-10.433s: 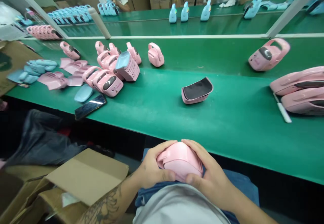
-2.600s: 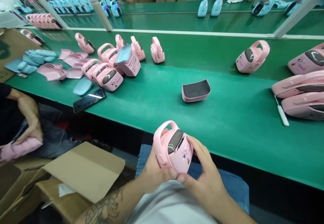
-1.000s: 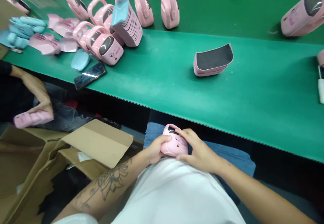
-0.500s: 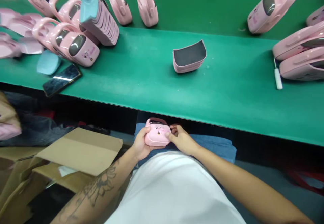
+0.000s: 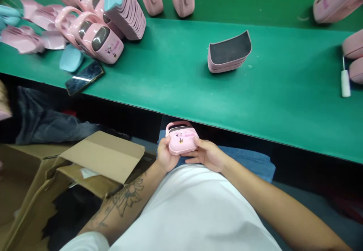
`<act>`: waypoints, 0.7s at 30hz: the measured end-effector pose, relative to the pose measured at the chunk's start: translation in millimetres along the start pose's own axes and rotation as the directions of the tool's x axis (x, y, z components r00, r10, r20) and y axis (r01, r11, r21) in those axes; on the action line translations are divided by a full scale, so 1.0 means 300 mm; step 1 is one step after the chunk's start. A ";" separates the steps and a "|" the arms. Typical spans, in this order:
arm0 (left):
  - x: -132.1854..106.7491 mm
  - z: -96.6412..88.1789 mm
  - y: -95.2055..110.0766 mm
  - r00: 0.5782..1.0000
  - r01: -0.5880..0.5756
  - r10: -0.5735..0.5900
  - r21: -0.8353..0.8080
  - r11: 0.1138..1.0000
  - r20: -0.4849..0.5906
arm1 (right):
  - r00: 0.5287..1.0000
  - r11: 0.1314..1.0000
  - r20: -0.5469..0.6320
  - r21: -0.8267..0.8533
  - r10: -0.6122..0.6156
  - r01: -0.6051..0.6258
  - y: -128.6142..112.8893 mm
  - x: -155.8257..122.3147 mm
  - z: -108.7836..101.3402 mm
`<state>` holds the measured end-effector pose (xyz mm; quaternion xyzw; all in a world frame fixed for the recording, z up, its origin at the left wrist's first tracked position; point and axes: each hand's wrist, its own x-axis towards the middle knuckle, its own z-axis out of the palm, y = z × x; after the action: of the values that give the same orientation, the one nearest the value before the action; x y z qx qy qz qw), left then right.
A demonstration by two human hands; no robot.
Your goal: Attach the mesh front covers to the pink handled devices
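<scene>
Over my lap, just below the table edge, I hold a pink plastic case with a loop handle, a dark window and a printed cartoon figure. My left hand grips its left side, thumb on the front. My right hand has its thumb on the right front edge and its fingers stretched beneath the lower side. The printed face points up toward me. The back of the case is hidden.
On the green table sits a small stack of curved pink pieces with dark insides. Similar pink cases, a tall stack of pink parts and a phone are at left. A white-handled tool lies right. An open cardboard box stands lower left.
My right hand's fingers have moved from the case's right side to under its lower edge. The case is turned slightly, showing more of its handle. The view has shifted right.
</scene>
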<state>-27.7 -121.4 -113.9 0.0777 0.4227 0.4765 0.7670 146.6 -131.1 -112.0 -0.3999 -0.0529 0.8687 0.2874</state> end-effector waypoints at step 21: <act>-0.047 -0.063 0.259 0.803 -0.588 -0.196 0.802 -0.109 0.562 | 0.919 0.302 0.257 -0.888 -0.297 0.346 -0.075 -0.099 -0.024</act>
<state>-95.6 -96.5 -77.0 0.8014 0.3855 0.0855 0.4492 177.4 -129.4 -89.9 -0.4528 -0.6119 0.6226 0.1815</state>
